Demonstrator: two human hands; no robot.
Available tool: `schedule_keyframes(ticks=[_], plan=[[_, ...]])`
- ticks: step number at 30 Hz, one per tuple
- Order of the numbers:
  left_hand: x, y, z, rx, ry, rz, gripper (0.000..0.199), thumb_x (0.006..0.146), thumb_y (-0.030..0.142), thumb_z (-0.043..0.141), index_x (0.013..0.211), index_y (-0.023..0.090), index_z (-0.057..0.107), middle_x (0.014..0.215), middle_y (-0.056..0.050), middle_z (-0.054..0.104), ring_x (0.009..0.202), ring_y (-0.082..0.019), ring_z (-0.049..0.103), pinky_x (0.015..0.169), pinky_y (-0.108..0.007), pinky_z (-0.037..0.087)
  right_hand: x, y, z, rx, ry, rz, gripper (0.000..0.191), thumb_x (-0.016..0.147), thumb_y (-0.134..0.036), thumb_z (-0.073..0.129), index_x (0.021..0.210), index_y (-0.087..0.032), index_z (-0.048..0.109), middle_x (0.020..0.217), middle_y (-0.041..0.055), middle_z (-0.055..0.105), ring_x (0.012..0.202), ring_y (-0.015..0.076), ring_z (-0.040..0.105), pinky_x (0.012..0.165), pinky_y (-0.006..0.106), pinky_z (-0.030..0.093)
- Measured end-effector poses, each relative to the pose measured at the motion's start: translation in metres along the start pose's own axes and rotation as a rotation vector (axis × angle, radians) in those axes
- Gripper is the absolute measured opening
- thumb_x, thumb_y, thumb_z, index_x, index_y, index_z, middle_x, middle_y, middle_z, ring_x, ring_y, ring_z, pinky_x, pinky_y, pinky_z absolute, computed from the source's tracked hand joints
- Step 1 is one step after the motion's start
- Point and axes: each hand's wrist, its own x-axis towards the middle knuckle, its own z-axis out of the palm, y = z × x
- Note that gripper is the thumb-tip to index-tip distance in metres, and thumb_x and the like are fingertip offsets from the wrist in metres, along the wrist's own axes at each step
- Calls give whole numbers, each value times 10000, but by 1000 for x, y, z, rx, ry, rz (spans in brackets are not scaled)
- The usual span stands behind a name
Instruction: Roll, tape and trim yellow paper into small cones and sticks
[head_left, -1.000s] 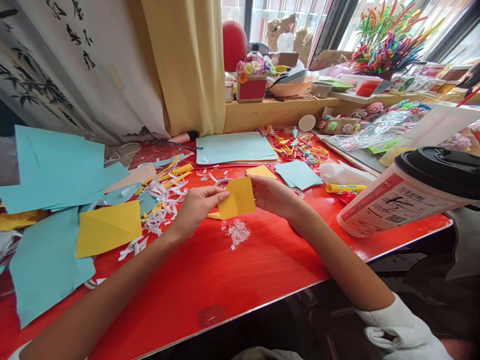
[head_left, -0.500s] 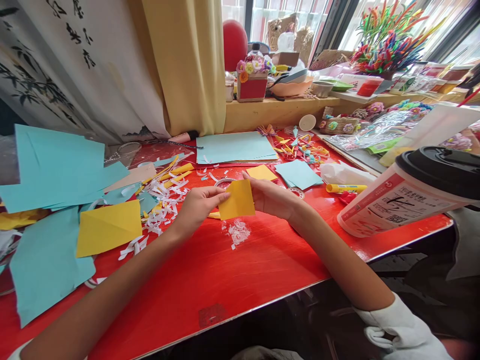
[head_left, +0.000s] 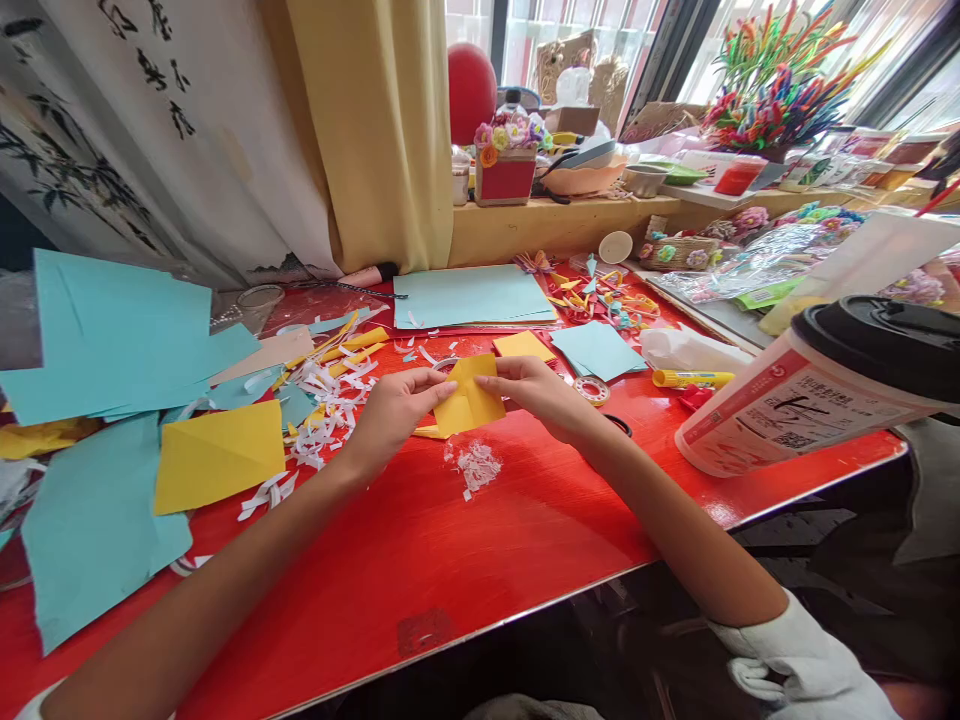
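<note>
A small yellow paper square (head_left: 471, 402) with fold creases is held up above the red table (head_left: 420, 560). My left hand (head_left: 397, 412) pinches its left edge between thumb and fingers. On the opposite side my right hand (head_left: 544, 397) grips the right edge, its thumb lying on the front face. Beneath the paper sits a little heap of white scraps (head_left: 478, 467). Just behind it lie a stack of small yellow squares (head_left: 523, 346) and a roll of tape (head_left: 592, 390). Part of another tape roll is hidden behind the yellow paper.
Blue sheets (head_left: 105, 540), a larger yellow sheet (head_left: 219, 455) and white paper shreds (head_left: 330, 400) cover the left. Light blue squares (head_left: 598, 350), a yellow glue stick (head_left: 691, 379) and a large lidded cup (head_left: 817, 390) stand or lie right. Folded paper pieces (head_left: 600, 295) lie farther back.
My right hand has shifted from behind the yellow paper, so its thumb now presses on the front. The paper has tilted slightly and its creases show. My left hand keeps its pinch.
</note>
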Motion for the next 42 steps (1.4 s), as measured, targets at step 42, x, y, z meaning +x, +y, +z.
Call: schedule_keyframes(ticks=[42], plan=[[0, -5, 0, 105, -24, 80, 233, 821, 386, 549, 881, 178, 634, 876, -30, 660, 816, -163, 596, 686, -245, 456, 2, 8, 8, -118, -25, -65, 385, 725, -491, 638, 745, -108, 674, 602, 3, 510, 545, 73, 369, 495, 233, 236]])
